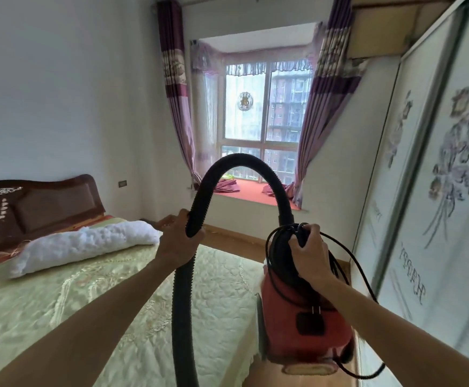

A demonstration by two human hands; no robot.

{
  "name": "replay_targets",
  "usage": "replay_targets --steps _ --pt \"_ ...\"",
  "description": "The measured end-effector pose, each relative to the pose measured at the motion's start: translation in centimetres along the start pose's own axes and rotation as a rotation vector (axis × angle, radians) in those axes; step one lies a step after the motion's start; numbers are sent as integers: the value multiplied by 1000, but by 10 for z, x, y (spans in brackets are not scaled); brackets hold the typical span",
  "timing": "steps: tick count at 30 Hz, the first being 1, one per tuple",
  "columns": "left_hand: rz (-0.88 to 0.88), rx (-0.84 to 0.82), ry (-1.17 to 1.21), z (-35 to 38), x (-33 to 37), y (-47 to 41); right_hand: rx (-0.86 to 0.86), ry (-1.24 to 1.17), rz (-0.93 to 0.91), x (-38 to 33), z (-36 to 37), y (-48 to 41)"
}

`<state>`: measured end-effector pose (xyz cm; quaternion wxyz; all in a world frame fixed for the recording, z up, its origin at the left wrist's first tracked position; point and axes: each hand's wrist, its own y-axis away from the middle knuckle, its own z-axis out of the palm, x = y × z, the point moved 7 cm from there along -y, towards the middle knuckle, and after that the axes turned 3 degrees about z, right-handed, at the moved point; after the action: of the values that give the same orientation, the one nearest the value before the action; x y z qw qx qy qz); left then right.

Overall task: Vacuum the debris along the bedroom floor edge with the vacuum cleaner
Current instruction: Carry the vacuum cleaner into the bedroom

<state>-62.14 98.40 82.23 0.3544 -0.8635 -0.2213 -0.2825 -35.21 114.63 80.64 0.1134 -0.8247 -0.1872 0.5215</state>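
**Vacuum cleaner** (306,317): red body, near right. It is hanging in the air over the narrow gap between bed (60,303) and wardrobe (437,219), not yet standing on the floor.

**Plug** (310,322): dangling against the red side, so the machine is judged to be unpowered.

**Right hand** (308,252): clamping the black top handle, with loops of power cord (339,263) gathered under the fingers.

**Left hand** (177,241): curling round the ribbed black hose (183,303), apart from the right hand. The hose is arching high between the two hands, and its lower length is running out of view below. The nozzle is not showing.

**Floor strip** (227,238): far, wooden, running below the window sill (255,198). Any debris on it is too small to tell.

**Handling note:** the step is judged to be carrying the machine into position.
- Lower the body level into the gap, clear of the wardrobe door.
- Keep the cord loops from slipping off and snagging.
- Keep the hose lifted off the bedspread.
- Uncoil the cord and plug in before working the edge.
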Motion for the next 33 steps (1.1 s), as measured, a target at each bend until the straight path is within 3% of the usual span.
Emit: replay_targets --steps 13,33 --pt "79 -177 170 181 8 -187 135 90 92 81 6 -173" --pt "165 -217 200 403 71 -356 193 77 205 201 -15 -396"
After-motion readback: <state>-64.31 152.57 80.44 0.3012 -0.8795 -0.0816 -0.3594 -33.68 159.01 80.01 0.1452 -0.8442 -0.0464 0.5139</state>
